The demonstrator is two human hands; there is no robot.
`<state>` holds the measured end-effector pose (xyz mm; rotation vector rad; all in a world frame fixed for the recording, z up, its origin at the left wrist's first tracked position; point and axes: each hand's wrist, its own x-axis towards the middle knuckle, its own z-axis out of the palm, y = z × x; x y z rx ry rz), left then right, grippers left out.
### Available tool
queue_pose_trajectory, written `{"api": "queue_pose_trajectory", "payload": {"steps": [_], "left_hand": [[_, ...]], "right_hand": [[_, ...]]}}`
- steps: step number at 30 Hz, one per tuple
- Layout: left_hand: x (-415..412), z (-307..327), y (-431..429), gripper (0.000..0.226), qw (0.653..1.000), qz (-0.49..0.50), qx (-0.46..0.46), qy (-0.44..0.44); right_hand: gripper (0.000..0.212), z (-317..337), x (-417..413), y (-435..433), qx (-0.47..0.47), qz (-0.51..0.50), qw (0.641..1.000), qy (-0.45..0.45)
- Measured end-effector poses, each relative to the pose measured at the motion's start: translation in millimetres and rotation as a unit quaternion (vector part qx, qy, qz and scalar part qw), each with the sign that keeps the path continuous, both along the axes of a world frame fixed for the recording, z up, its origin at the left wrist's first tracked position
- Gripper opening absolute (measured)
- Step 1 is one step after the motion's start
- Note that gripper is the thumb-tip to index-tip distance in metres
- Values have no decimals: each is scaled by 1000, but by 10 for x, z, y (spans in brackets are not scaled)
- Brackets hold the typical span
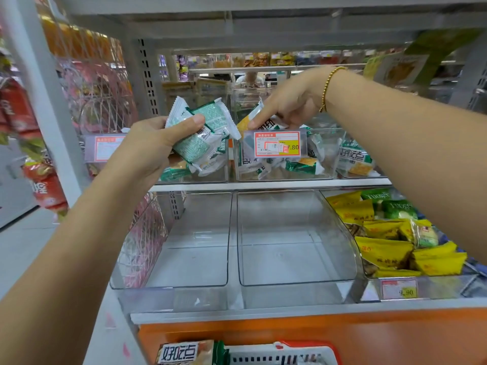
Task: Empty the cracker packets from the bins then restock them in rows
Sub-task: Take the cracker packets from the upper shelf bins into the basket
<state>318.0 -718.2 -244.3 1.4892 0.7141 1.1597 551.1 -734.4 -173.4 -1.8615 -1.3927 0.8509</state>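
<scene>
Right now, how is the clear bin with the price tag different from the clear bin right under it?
The top bin holds green-and-white cracker packets; the bottom bin looks empty. The top bin wears a red-and-yellow price tag on its front; the bottom bin shows no printed one. The right hand pinches a packet just above the top bin; no hand touches the bottom bin. Both are clear plastic.

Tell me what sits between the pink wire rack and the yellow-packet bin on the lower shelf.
Two empty bins: the left clear bin and the right clear bin, per the head view.
</scene>
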Motion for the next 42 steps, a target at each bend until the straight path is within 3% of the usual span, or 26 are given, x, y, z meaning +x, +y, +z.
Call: {"api": "queue_pose_trajectory", "payload": {"steps": [2,5,7,9,14,17,18,21,23,25,28,33,36,39,41,42], "left_hand": [[7,-24,-15,44,1000,-8,-2,2],[36,-66,-51,42,1000,-15,-2,1],[50,-85,-70,45,1000,-20,-2,3],[55,-90,-98,46,1000,-26,0,2],[57,-207,-331,45,998,-57,-7,-14],[18,-552,-534,43,996,-83,-32,25],[6,-713,-605,47,993,-91,-48,58],[24,-1345,-826,58,963,-96,-79,240],[91,-1858,-963,70,918,-79,-92,378],[188,-2380,-1082,85,886,-90,-134,436],[312,-3109,-1251,94,852,-137,-160,479],[413,-3946,-1579,101,800,-188,-239,518],[399,-4135,-1737,94,801,-191,-254,507],[383,-4204,-1789,88,818,-178,-260,481],[393,-4178,-1773,81,827,-169,-253,473],[407,-4098,-1755,71,833,-166,-234,474]], "right_hand": [[42,-27,15,-33,0,8,1000,3],[17,-47,28,-90,11,12,1000,-18],[15,-24,23,-140,20,12,999,-24],[21,36,45,-185,49,-5,999,-21],[40,127,138,-660,267,-84,959,-45],[77,-114,88,-1126,317,-70,944,-49],[78,-250,64,-1279,306,-60,948,-55],[47,-865,13,-1610,214,-47,972,-89],[53,-1395,-20,-1702,117,-42,987,-101],[62,-2015,-1,-1727,14,-36,993,-114],[68,-3023,34,-1766,-87,-47,990,-104],[41,-4111,-50,-1958,-269,-71,960,-22],[31,-4366,-52,-1997,-289,-92,953,-3],[66,-4466,-12,-2038,-271,-120,954,49],[61,-4513,11,-2038,-267,-117,956,44],[49,-4503,24,-2029,-263,-113,958,30]]}}
